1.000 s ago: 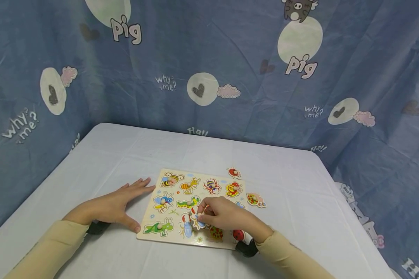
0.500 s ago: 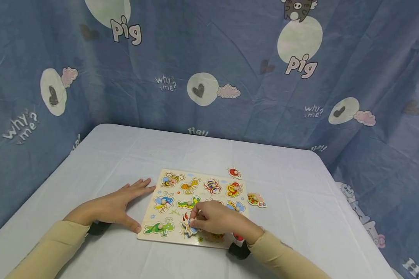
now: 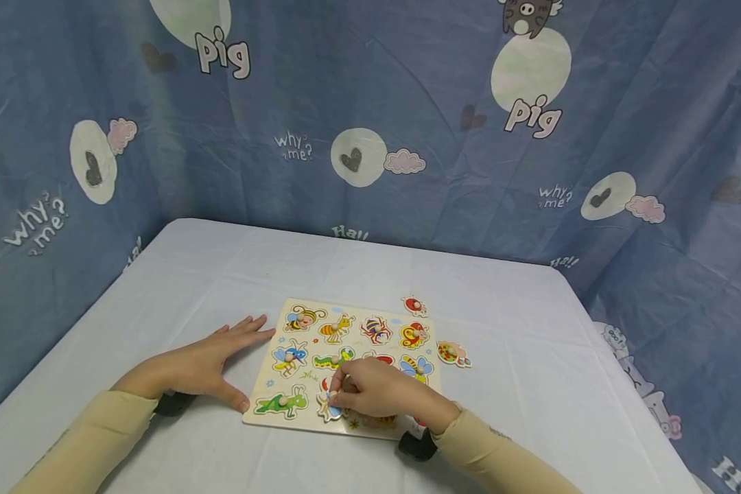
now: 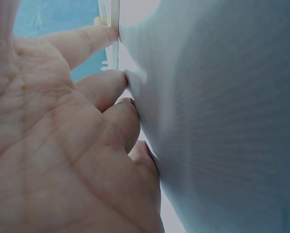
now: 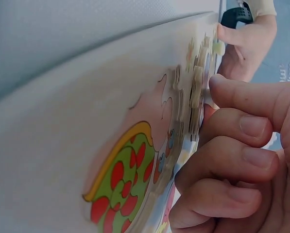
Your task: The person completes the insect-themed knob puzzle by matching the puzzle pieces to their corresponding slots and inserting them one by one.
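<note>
My right hand (image 3: 379, 387) pinches the knob of a blue-winged insect puzzle piece (image 3: 328, 410) between thumb and index finger. The piece lies at its matching picture in the front row of the wooden puzzle board (image 3: 311, 423); whether it sits flush cannot be told. In the right wrist view the wooden edge of the piece (image 5: 196, 92) stands out from the board, and the other fingers are curled. My left hand (image 3: 200, 363) rests on the table with fingers spread, its thumb and a fingertip touching the board's left edge.
Beyond the board's back right corner lies a loose ladybug piece (image 3: 415, 306). A snail piece (image 3: 453, 354) lies by its right edge. Several knobbed insect pieces, such as the green grasshopper (image 3: 282, 403), sit in the board. A printed snail recess (image 5: 125, 184) shows under my right hand.
My right hand has moved left and slightly down with the insect piece, from beside its printed picture to over it. My left hand has stayed still.
</note>
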Tool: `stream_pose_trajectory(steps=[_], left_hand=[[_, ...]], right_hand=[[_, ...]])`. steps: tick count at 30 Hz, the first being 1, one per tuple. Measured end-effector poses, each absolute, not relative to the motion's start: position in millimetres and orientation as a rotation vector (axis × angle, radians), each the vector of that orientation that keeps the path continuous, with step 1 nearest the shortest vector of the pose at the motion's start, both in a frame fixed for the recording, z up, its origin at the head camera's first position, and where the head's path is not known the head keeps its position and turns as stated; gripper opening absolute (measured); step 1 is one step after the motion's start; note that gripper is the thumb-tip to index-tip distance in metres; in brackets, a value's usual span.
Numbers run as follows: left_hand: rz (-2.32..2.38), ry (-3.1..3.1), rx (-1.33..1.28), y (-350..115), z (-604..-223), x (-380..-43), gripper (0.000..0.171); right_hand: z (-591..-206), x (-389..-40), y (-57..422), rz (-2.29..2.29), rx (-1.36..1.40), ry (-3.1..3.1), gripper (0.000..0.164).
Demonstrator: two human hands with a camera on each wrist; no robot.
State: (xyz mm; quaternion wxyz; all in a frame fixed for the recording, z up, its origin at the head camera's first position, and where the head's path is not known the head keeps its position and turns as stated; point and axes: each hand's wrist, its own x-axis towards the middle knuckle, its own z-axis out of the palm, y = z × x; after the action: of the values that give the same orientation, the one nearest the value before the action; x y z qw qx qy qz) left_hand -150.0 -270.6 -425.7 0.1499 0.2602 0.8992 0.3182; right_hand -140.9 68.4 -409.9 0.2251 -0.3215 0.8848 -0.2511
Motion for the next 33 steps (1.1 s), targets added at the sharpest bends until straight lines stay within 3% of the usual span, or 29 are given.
stream_pose_trajectory(steps=[33], left_hand=[[0.922, 2.574, 0.751, -270.6, -424.6, -149.2, 0.125]], right_hand=[[-407.9, -141.0, 75.1, -0.780, -0.844, 2.444, 0.012]])
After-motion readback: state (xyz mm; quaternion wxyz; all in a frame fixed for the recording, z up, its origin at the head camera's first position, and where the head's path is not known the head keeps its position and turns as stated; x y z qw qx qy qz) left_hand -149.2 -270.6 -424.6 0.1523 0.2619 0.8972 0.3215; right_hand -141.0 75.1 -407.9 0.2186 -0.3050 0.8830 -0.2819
